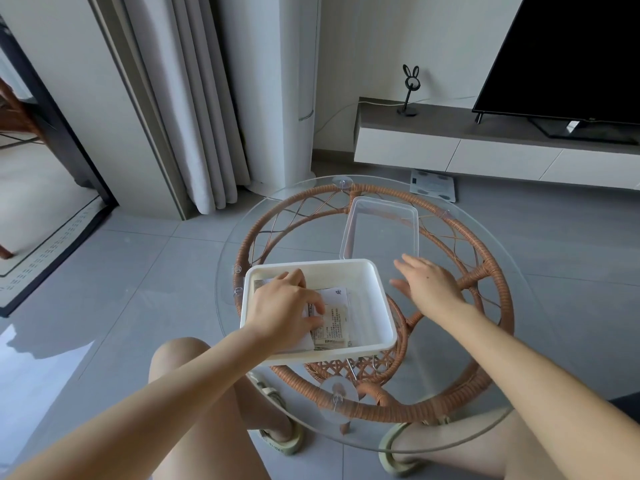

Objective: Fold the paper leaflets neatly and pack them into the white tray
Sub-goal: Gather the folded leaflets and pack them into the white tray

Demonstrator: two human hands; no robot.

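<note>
Head view shows the white tray (379,296) on the near left of a round glass table (433,358), folded leaflets (334,323) lying inside it. Left hand (280,306) reaches into the tray, fingers bent, thumb and fingertips pinching the top leaflet. Right hand (429,285) hovers just right of the tray, fingers straight and slightly spread, near a clear lid (381,230) lying behind the tray

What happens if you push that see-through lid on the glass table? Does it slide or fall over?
The clear plastic lid would probably slide easily, since it lies flat on the smooth glass table. It looks thin and empty, so it is likely light. Being low and wide, it seems unlikely to tip.
</note>
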